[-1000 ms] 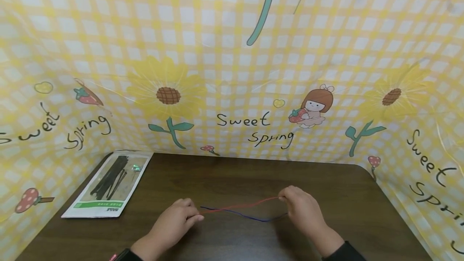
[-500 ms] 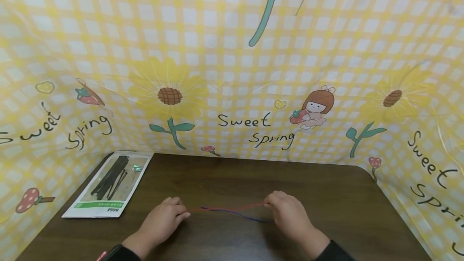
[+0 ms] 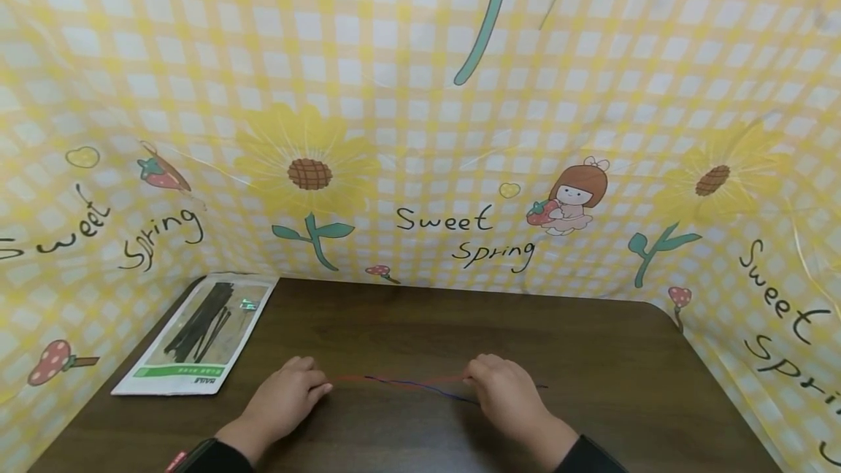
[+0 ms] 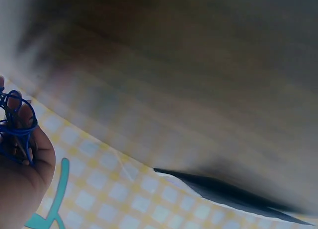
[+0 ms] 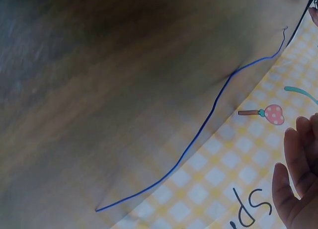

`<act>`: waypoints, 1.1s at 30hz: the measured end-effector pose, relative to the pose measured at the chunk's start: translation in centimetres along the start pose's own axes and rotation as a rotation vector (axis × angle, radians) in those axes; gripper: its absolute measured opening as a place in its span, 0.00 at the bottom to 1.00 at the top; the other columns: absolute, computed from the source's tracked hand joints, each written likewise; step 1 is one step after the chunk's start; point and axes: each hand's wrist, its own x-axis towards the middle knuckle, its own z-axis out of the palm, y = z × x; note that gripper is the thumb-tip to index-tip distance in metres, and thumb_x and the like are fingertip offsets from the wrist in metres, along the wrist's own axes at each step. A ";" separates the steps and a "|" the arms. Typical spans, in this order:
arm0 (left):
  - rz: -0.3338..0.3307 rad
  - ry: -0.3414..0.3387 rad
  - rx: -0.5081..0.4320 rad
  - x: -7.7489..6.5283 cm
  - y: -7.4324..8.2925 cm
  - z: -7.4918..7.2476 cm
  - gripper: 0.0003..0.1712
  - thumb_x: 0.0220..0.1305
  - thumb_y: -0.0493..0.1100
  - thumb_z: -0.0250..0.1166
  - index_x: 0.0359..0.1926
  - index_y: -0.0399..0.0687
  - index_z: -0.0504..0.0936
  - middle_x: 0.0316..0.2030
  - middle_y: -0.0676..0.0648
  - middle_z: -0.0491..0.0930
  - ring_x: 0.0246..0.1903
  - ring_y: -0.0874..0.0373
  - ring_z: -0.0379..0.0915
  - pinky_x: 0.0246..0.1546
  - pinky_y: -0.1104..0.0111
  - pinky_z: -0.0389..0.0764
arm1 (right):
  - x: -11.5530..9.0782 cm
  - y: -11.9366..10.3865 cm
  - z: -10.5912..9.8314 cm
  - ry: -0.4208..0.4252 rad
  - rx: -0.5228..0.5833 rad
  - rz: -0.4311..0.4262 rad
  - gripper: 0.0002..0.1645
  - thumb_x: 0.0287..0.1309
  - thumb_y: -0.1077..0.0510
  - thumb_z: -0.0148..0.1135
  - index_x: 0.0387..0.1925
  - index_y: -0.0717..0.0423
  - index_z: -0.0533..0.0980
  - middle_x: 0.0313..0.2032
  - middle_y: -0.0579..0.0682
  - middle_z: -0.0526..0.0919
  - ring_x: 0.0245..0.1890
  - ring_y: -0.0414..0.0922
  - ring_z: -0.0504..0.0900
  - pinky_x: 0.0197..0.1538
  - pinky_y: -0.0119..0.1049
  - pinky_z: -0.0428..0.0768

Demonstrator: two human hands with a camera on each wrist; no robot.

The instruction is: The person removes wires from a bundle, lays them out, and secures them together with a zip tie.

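- The packet (image 3: 197,334) lies flat on the brown table (image 3: 394,327), and I take it as the landmark.
- The left hand (image 3: 282,396) is to the right of the packet and a little nearer to the person; in the head view its curled fingers pinch one end of the red wire (image 3: 442,382).
- The right hand (image 3: 506,393) is farther to the right of the packet, well apart from it, and pinches the red wire too.
- The red wire runs between both hands, to the right of the packet.
- The blue wire (image 3: 453,395) is also to the right of the packet; it crosses the red wire and passes by the right hand.
- The left wrist view shows a blue tangle (image 4: 20,124) at the fingers; from this view alone I cannot tell how it is held.
- The yellow checked cloth (image 3: 420,130) rises behind the packet.
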 end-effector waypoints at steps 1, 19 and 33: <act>0.002 0.004 -0.004 -0.1 -0.2 0.0 0.03 0.60 0.44 0.67 0.29 0.56 0.85 0.26 0.62 0.66 0.29 0.67 0.60 0.27 0.71 0.67 | 0.0 -0.1 0.1 -0.006 0.003 0.000 0.06 0.52 0.63 0.69 0.30 0.51 0.79 0.26 0.39 0.79 0.27 0.36 0.76 0.28 0.27 0.73; -0.070 0.003 0.029 0.1 -0.4 -0.2 0.03 0.60 0.46 0.68 0.30 0.58 0.86 0.30 0.62 0.73 0.37 0.62 0.67 0.40 0.58 0.71 | 0.0 -0.5 0.3 0.004 -0.002 -0.039 0.08 0.49 0.64 0.71 0.30 0.51 0.80 0.26 0.40 0.79 0.27 0.35 0.76 0.28 0.27 0.73; 0.018 0.194 0.000 0.7 1.0 -0.8 0.03 0.58 0.42 0.70 0.30 0.48 0.87 0.27 0.60 0.78 0.30 0.65 0.65 0.32 0.71 0.73 | -0.4 0.1 -0.5 0.042 -0.023 -0.005 0.08 0.50 0.64 0.71 0.29 0.50 0.79 0.24 0.38 0.77 0.26 0.34 0.74 0.27 0.27 0.72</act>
